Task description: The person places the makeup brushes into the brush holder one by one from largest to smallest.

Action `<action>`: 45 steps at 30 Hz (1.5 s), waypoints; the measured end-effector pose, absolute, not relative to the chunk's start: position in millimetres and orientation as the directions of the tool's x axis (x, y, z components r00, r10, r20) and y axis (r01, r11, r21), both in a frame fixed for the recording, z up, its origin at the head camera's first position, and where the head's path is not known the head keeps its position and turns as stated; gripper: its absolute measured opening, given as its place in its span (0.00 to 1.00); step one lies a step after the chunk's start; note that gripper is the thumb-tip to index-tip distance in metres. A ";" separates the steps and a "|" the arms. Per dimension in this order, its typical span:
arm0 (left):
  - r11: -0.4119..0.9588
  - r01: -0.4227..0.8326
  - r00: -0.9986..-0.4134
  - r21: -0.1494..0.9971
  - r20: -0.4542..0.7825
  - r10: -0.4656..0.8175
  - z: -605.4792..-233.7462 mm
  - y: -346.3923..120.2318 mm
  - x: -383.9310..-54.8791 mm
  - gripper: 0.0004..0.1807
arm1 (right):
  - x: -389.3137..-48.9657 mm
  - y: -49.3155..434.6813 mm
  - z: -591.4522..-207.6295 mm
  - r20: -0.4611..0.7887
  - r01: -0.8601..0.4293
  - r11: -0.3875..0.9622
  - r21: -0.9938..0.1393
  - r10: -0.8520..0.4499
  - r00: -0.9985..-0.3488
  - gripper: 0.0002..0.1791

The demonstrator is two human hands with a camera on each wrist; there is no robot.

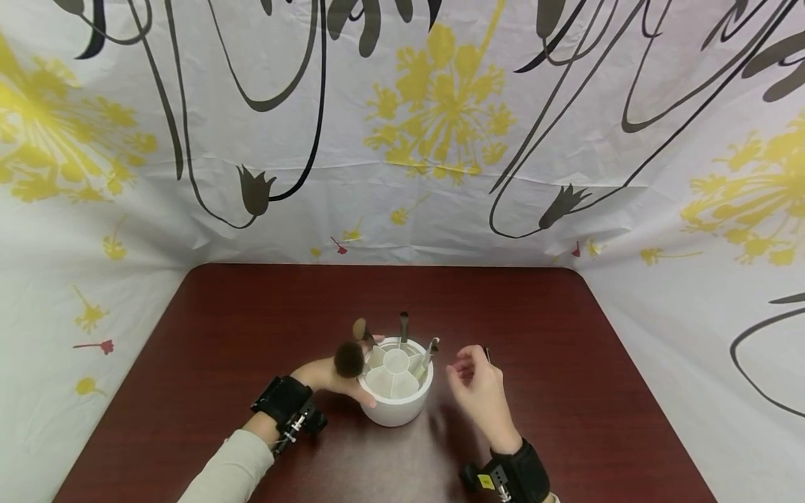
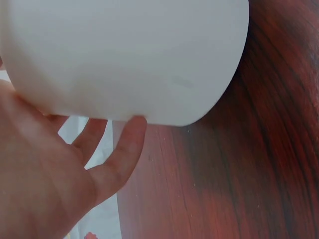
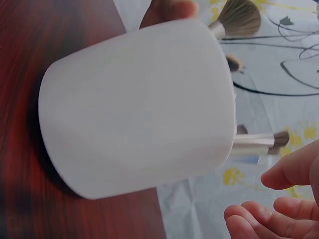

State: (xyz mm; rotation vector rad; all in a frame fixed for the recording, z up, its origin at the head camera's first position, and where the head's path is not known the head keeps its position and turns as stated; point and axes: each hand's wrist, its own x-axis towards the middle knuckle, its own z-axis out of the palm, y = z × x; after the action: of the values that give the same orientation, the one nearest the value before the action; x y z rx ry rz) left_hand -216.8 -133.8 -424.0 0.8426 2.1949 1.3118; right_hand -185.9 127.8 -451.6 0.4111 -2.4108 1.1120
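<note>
A white round brush holder (image 1: 395, 412) with a divided top stands on the table. Several makeup brushes stick up from it: a fluffy dark brush (image 1: 349, 360) at left, a tan-tipped brush (image 1: 360, 330), a dark-tipped brush (image 1: 404, 327) at the back, and pale-handled brushes (image 1: 428, 356) at right. My left hand (image 1: 336, 377) grips the holder's left side, thumb in front; fingertips touch its lower edge in the left wrist view. My right hand (image 1: 481, 391) hovers right of the holder, apart from it, fingers loosely bent. A small dark thing (image 1: 487, 354) shows by its knuckles; its kind is unclear.
The reddish-brown wooden table (image 1: 283, 300) has rounded far corners. A white cloth (image 1: 402, 237) with yellow flowers and dark curling stems hangs behind it and at both sides. Black straps with cameras (image 1: 286, 405) sit on both wrists.
</note>
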 end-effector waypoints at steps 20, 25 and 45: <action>0.475 0.339 -0.775 0.812 -0.045 0.630 -471.4 -146.1 -228.9 0.61 | -189.1 153.4 -480.2 0.327 -0.228 0.679 -0.697 0.018 -0.945 0.05; 0.478 0.370 -0.763 0.797 -0.033 0.646 -470.8 -144.9 -232.0 0.61 | -192.7 160.1 -488.5 0.276 -0.162 0.708 -0.687 0.048 -0.960 0.04; 0.473 0.422 -0.767 0.773 0.026 0.641 -475.9 -141.3 -236.0 0.62 | -202.3 174.9 -522.3 0.116 -0.035 0.872 -0.488 0.025 -0.993 0.10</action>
State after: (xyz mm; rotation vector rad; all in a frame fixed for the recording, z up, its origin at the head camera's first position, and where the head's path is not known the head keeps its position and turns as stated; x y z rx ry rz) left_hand -236.0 -141.3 -475.9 0.9085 2.4561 1.1769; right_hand -202.3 174.9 -522.3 0.0081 -2.9240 0.7654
